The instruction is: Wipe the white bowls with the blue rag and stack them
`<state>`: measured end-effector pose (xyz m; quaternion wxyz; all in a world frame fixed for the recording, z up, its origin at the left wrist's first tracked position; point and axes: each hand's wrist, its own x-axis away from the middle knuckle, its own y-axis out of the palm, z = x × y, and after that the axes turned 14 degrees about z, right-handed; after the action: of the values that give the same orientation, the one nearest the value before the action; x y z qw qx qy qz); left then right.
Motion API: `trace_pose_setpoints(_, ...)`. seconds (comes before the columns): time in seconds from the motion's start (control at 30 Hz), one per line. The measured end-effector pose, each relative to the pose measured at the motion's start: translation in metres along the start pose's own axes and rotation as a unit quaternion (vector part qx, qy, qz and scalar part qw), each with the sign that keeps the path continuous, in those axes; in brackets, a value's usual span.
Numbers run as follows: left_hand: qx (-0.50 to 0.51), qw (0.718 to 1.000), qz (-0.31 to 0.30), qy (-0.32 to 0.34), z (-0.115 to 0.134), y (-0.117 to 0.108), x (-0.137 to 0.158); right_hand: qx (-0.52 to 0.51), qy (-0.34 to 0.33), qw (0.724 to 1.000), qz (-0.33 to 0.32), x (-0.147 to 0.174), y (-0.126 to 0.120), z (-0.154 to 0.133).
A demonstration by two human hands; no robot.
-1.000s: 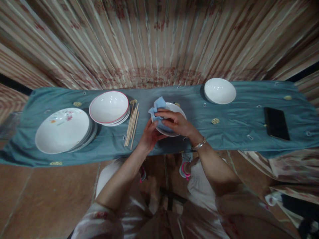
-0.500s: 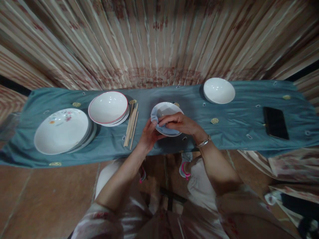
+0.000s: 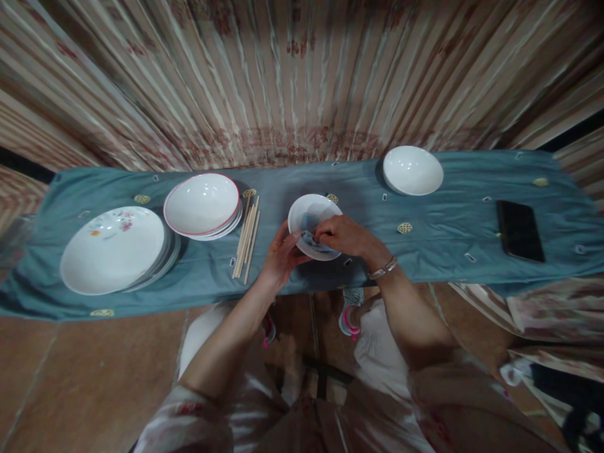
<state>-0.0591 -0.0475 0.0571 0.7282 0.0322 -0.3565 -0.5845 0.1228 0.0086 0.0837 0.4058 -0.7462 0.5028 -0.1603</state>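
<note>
A small white bowl is in front of me, tipped a little toward me over the table. My left hand grips its left near side, thumb over the rim and fingers around the outside. Inside the bowl lies a crumpled light-blue cloth. My right hand reaches in over the right rim, its curled fingers pinching the cloth against the inner wall. The fingertips of that hand are partly hidden in the cloth.
Left of the bowl lie several wooden chopsticks, a stack of red-rimmed bowls and a stack of large floral plates. To the right are a white bowl and a black phone. A pleated curtain hangs behind the blue-green tablecloth.
The cloth has come off the bowl's left rim and is bunched down inside. My right hand has drawn its fingers in more tightly. My left hand stays on the bowl.
</note>
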Motion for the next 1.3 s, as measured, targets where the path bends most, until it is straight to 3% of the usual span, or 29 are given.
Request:
trace_pose_setpoints(0.1,-0.002,1.0,0.0,0.002,-0.001,0.0,-0.001,0.058,-0.002,0.998,-0.001,0.001,0.002,0.0)
trace_pose_setpoints(0.2,-0.001,1.0,-0.002,0.004,-0.002,-0.001,-0.002,0.08,-0.021,0.996,0.038,0.001,0.005,0.002)
trace_pose_setpoints(0.5,-0.005,1.0,-0.004,0.012,0.0,0.0,-0.001,0.005,-0.067,0.991,0.119,-0.002,0.02,0.013)
trace_pose_setpoints(0.83,0.002,1.0,-0.01,0.006,0.003,-0.001,0.001,-0.146,-0.063,0.985,0.059,-0.006,0.018,0.004)
trace_pose_setpoints(1.13,-0.005,0.999,-0.027,0.018,0.0,-0.003,-0.002,-0.322,-0.027,0.946,-0.025,-0.004,0.008,-0.001)
trace_pose_setpoints(1.3,0.003,0.999,-0.033,0.011,0.0,-0.003,-0.004,-0.362,-0.015,0.932,0.015,-0.004,0.014,-0.004)
